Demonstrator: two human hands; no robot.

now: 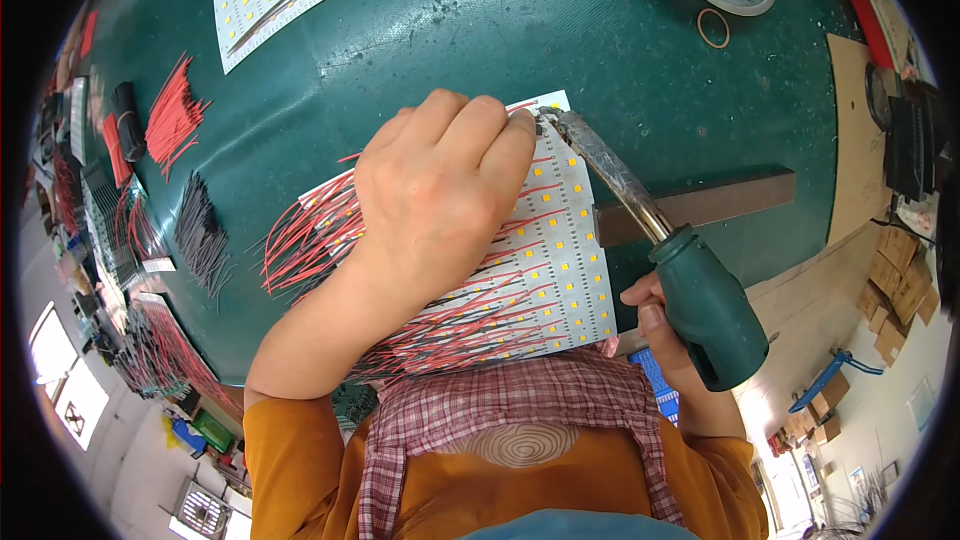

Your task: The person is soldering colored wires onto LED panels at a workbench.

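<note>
1. The white LED board (580, 260) lies directly beneath the left hand (440, 175), red wires (300, 235) trailing leftward.
2. That hand is curled, fingertips at the board's far right corner; whether they pinch anything is hidden.
3. Beside the board's right edge, the right hand (662, 325), partly hidden, grips a green-handled soldering iron (665, 230), tip near the left fingertips.

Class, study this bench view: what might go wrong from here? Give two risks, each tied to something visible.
1. The left hand is right beside the tip of the soldering iron; if that is hot, a small slip might burn the fingers.
2. Loose red wires fan across the white board, and the left forearm passes over them, so it might snag some.
</note>
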